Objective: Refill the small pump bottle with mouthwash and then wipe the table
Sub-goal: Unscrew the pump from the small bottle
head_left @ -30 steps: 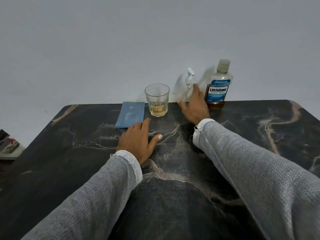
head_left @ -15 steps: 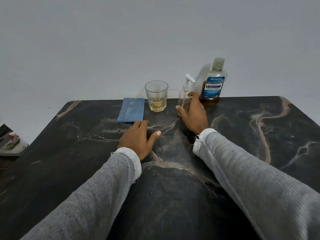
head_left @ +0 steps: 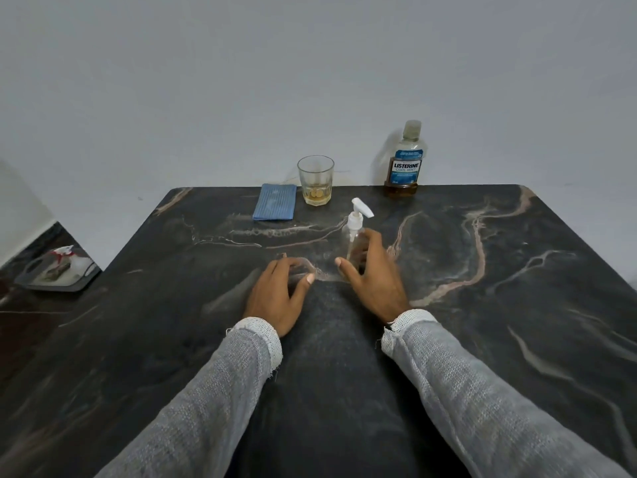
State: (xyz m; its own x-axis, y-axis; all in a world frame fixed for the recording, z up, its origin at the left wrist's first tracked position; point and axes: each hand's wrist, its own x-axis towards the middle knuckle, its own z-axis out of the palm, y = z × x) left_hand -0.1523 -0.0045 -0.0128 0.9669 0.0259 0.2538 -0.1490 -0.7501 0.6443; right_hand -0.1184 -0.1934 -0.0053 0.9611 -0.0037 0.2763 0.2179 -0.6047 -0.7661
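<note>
Right hand (head_left: 374, 281) grips one pump bottle (head_left: 355, 241); left hand (head_left: 279, 294) flat, spread on table (head_left: 517, 305)

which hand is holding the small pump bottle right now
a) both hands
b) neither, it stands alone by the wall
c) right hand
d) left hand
c) The right hand curls its fingers and thumb round the clear pump bottle, upright on the table, while the left hand rests apart on the marble.

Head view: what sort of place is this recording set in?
Probably a home room, not a lab: a dark marble-patterned table against a plain wall, with a mouthwash bottle, a drinking glass and a folded blue cloth.
</note>
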